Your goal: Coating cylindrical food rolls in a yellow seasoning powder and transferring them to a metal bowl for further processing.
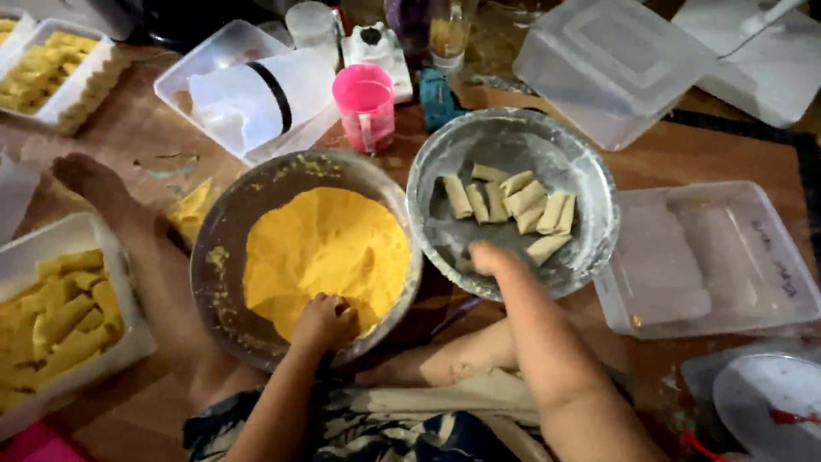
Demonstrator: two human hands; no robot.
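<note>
Left hand (325, 321) curled closed in yellow crumbs (325, 248); right hand (489, 257), grip unclear, nearer the rolls (513, 201) lying just beyond, long axes pointing away.

Bowls (513, 137), trays (753, 257) on wooden floor (667, 158)

A clear plastic box (714, 257) with dark handwriting on its lid lies at the right, a white packet (256, 98) with a black band lies in a tray (201, 60) at the top.
</note>
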